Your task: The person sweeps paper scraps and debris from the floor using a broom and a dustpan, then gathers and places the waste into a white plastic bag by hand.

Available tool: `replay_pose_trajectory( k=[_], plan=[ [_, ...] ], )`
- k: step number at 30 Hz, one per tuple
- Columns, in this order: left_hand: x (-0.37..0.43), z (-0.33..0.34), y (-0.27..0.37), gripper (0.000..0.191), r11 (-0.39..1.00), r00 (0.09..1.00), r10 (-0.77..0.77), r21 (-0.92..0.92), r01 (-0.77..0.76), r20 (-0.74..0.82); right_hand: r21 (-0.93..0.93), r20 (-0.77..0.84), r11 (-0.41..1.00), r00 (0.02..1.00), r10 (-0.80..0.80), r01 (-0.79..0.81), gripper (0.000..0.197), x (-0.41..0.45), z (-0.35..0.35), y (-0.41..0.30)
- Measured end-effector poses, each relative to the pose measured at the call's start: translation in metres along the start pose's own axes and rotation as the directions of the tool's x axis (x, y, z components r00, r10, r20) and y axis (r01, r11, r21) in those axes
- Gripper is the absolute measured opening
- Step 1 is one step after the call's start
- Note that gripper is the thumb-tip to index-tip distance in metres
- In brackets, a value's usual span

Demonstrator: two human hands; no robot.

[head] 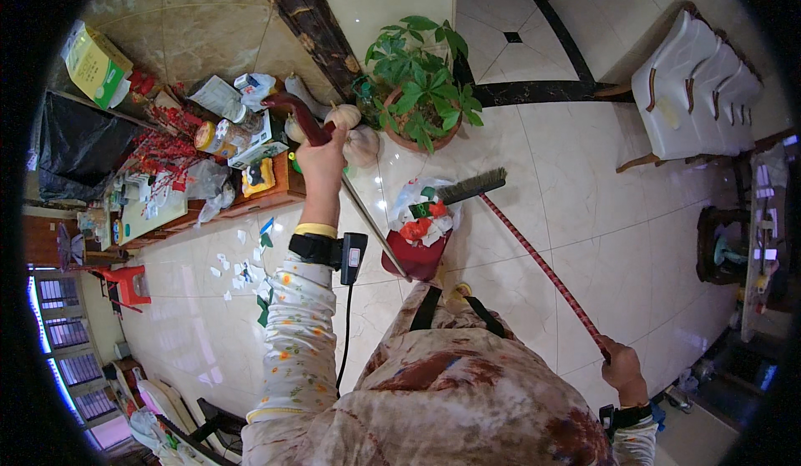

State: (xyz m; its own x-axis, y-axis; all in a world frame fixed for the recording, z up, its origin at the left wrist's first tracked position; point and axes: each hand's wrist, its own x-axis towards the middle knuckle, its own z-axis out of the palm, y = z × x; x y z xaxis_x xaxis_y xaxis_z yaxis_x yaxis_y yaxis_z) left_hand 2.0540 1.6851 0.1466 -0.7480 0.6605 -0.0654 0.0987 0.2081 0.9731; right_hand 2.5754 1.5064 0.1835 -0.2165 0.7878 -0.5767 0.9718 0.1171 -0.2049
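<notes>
My left hand (322, 162) grips the dark red upper handle (303, 115) of a long-handled dustpan, whose thin rod slants down to the floor. At its lower end sits the red dustpan pan (413, 256), close before my feet. White and orange-red scraps, a green piece and a clear plastic bag (422, 212) fill its mouth. On the right, my right hand (622, 366) is closed around the red striped stick (538, 259) of a broom. The broom's bristle head (472, 185) is beside the pan's far side, its left end against the rubbish.
Torn white and green paper scraps (247, 272) lie on the tiles at left. Beyond the pan stand a potted plant (425, 90) and pumpkins (360, 144). A cluttered wooden cabinet (288, 181) and a red stool (128, 284) are left; stacked white chairs (688, 90) stand far right.
</notes>
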Motion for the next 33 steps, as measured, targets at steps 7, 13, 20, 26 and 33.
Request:
replay_pose_trajectory(
  k=[7, 13, 20, 26, 33],
  plan=[
    [-0.017, 0.000, -0.006, 0.020, 0.999, 0.999, -0.028, 0.024, 0.028, 0.019, 0.132, 0.028, 0.991, 1.000, -0.012, 0.008, 0.046, -0.013, 0.002, 0.003],
    [-0.027, 0.003, 0.006, 0.019, 0.999, 0.997, 0.031, -0.015, -0.030, 0.073, 0.143, 0.053, 0.986, 0.994, -0.094, 0.085, 0.047, -0.021, 0.009, 0.008],
    [-0.039, -0.011, 0.013, 0.018, 0.998, 0.999, 0.023, 0.060, -0.026, 0.048, 0.072, 0.104, 0.983, 0.979, -0.175, 0.168, 0.048, -0.008, 0.030, 0.009],
    [-0.061, -0.031, 0.026, 0.015, 0.999, 0.998, 0.031, -0.018, -0.030, 0.050, 0.063, 0.075, 0.978, 0.977, -0.202, 0.198, 0.050, 0.024, 0.055, 0.013],
    [-0.091, -0.056, 0.042, 0.014, 0.998, 0.997, 0.049, 0.025, -0.050, 0.063, -0.162, 0.089, 0.972, 0.983, -0.158, 0.171, 0.048, 0.084, 0.094, -0.002]
  ],
)
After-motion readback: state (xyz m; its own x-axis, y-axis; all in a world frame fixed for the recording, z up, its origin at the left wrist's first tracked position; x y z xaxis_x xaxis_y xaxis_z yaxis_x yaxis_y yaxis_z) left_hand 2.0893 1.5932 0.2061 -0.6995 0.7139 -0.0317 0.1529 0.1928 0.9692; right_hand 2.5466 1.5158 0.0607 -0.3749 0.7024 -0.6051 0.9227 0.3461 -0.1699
